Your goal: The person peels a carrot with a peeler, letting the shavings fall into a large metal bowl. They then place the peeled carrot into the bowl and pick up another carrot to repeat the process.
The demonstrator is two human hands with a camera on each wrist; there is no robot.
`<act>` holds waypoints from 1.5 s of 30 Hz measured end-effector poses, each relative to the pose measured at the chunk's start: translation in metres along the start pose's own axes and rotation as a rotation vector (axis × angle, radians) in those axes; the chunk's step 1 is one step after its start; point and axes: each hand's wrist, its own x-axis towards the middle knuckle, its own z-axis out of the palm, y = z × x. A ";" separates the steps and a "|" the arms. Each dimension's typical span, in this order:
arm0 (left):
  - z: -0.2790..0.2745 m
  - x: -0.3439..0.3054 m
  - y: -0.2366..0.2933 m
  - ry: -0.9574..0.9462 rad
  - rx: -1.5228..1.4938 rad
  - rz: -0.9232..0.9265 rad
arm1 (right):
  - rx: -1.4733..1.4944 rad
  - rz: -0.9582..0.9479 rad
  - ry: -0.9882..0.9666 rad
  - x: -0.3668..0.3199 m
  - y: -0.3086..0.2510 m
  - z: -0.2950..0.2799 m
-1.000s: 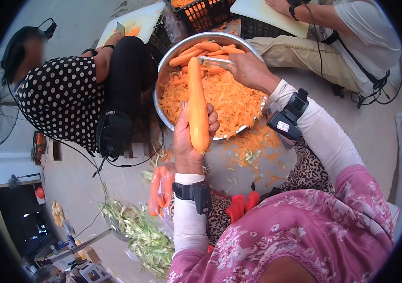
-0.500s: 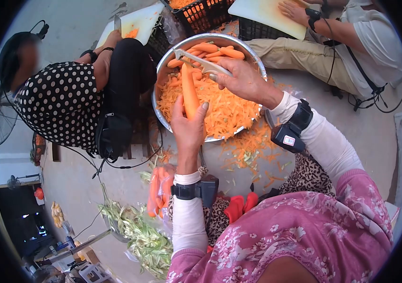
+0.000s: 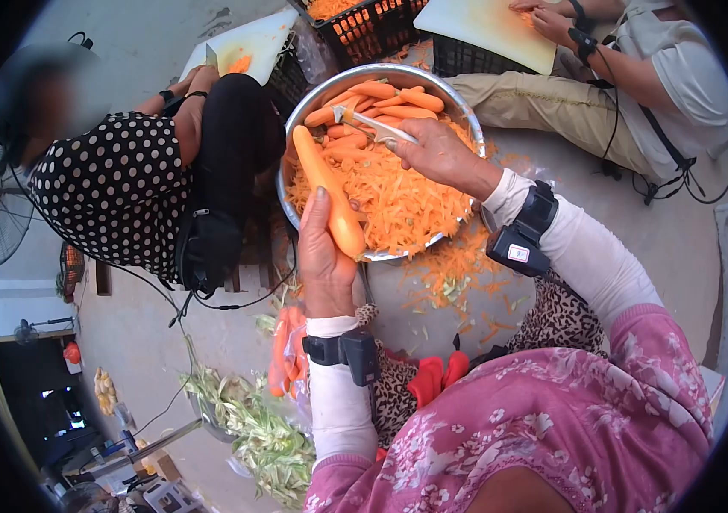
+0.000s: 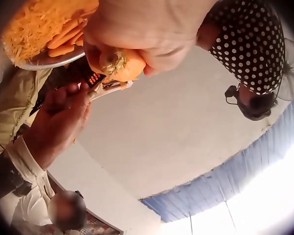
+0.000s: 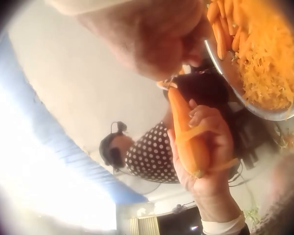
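Note:
A large smooth carrot (image 3: 328,195) lies tilted in my left hand (image 3: 323,256), the thumb along it, over the left part of a metal basin (image 3: 477,128). My right hand (image 3: 443,154) holds a pale peeler (image 3: 372,126) by its handle, the head just right of the carrot's upper end. Whole carrots (image 3: 407,104) and a heap of orange peelings (image 3: 415,201) fill the basin. In the right wrist view, the left hand (image 5: 210,147) grips the carrot (image 5: 186,137), with a strip of peel (image 5: 198,131) across it. The left wrist view shows the carrot's stem end (image 4: 115,62).
Two people sit beyond the basin, at left (image 3: 116,179) and right (image 3: 680,77), with white cutting boards (image 3: 488,30) on black crates. Peelings (image 3: 449,265) are scattered on the floor. Bagged carrots (image 3: 283,350) and green husks (image 3: 261,445) lie at lower left.
The carrot has swung leftward and tilted, and my left hand has turned with it. My right hand moved the peeler away from the carrot, then lower beside it.

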 end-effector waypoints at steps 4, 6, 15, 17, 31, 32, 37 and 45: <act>0.013 0.001 -0.003 0.144 0.649 0.282 | 0.048 -0.096 -0.046 -0.019 -0.016 0.004; 0.014 -0.002 -0.004 0.209 0.895 0.334 | 0.015 -0.128 -0.032 -0.028 -0.021 0.012; -0.012 0.004 0.004 0.175 -0.149 -0.160 | -0.008 -0.160 -0.191 -0.042 -0.029 0.020; -0.010 0.002 0.006 0.162 -0.211 -0.165 | 0.011 -0.161 -0.191 -0.043 -0.029 0.024; 0.005 -0.008 -0.002 -0.049 -0.271 -0.336 | -0.344 -0.166 0.067 0.008 -0.002 -0.010; 0.006 -0.008 -0.003 -0.111 -0.244 -0.333 | -0.437 -0.080 0.116 0.011 0.002 -0.015; 0.003 -0.003 -0.002 -0.041 -0.218 -0.251 | -0.359 -0.090 0.143 0.005 -0.010 -0.027; -0.004 0.001 -0.001 0.112 -0.230 -0.198 | -0.035 -0.239 -0.352 -0.035 -0.035 -0.009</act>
